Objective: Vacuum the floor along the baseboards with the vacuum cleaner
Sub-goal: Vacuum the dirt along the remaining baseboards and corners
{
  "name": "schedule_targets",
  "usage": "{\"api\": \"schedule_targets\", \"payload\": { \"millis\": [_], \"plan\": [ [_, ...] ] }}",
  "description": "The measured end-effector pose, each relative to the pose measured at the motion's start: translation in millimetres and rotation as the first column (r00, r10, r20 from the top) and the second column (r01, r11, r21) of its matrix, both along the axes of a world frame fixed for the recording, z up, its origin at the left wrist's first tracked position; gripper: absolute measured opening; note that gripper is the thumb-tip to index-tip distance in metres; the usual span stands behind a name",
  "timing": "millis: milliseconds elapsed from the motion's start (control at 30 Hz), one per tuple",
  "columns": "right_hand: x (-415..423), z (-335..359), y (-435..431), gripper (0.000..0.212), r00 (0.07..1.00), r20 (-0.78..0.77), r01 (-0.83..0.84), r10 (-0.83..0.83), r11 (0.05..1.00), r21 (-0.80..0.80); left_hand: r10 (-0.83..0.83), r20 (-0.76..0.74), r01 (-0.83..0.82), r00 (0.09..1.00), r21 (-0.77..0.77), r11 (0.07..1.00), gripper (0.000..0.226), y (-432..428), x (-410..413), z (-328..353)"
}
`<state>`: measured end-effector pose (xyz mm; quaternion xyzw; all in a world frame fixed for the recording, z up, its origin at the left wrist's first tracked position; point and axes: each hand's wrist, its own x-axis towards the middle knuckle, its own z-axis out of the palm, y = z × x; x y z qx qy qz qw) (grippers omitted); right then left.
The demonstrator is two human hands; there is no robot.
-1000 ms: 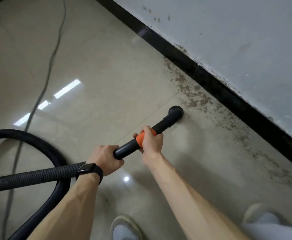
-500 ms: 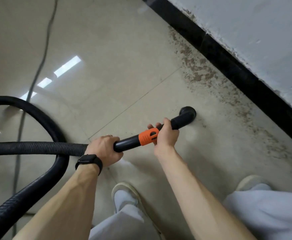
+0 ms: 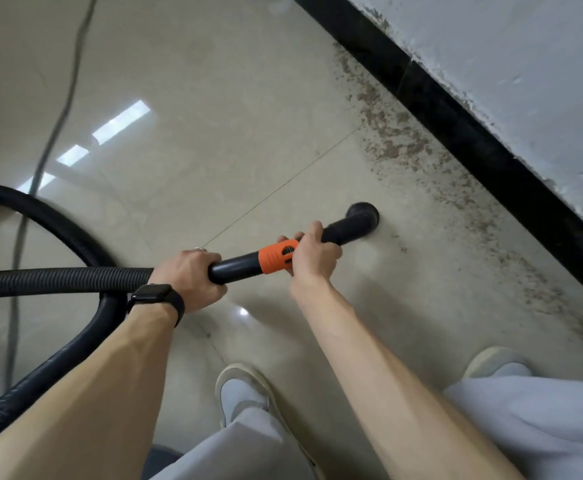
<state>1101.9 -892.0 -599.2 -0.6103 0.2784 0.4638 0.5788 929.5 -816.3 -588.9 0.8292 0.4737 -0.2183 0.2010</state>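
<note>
A black vacuum wand (image 3: 238, 268) with an orange collar (image 3: 276, 256) lies across the middle of the head view. Its round nozzle (image 3: 364, 216) rests on the beige tiled floor (image 3: 213, 98), a short way from the black baseboard (image 3: 456, 123). My left hand (image 3: 187, 278), with a black watch on the wrist, grips the wand where the ribbed hose (image 3: 58, 282) joins it. My right hand (image 3: 312, 254) grips the wand just ahead of the orange collar. A band of brown dirt (image 3: 397, 143) lies on the floor along the baseboard, beyond and to the right of the nozzle.
The hose loops round on the left (image 3: 51, 223) and runs down to the lower left corner. A grey cable (image 3: 58, 123) crosses the floor at the left. My two shoes (image 3: 245, 393) (image 3: 497, 365) stand below the wand. A pale, flaking wall (image 3: 525, 64) rises above the baseboard.
The view has shifted along the baseboard and the nozzle has slid along the floor beside the dirt. My right hand slipped forward off the orange collar. Both hands keep their grip.
</note>
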Motion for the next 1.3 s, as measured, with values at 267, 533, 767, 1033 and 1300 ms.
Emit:
{"api": "schedule_targets", "payload": {
  "millis": [267, 533, 767, 1033, 1300],
  "plan": [
    [16.6, -15.7, -50.0, 0.035, 0.968, 0.08, 0.245, -0.237, 0.963, -0.108, -0.27, -0.008, 0.269, 0.963, -0.078, 0.96, 0.01, -11.0, 39.2, -29.8],
    [8.0, -16.6, -46.9, 0.03, 0.972, 0.04, 0.234, -0.231, 0.968, -0.095, -0.263, -0.005, 0.261, 0.965, -0.1, 0.96, 0.012, -7.3, 24.8, -39.0],
    [-34.4, -9.4, -46.6, 0.019, 0.973, -0.186, 0.127, -0.137, 0.99, -0.062, -0.244, -0.109, 0.241, 0.964, -0.04, 0.97, 0.016, 13.6, -30.5, -22.5],
    [-114.1, -18.0, -39.0, 0.033, 0.967, -0.218, -0.154, 0.13, 0.983, -0.098, -0.094, -0.25, 0.082, 0.964, -0.058, 0.995, 0.011, -6.6, -117.6, -6.0],
    [-180.1, -28.0, 11.6, 0.045, 0.915, -0.232, -0.351, 0.331, 0.935, -0.048, 0.106, -0.514, -0.144, 0.851, -0.034, 0.989, 0.008, 0.5, -159.7, 20.3]
  ]
}}
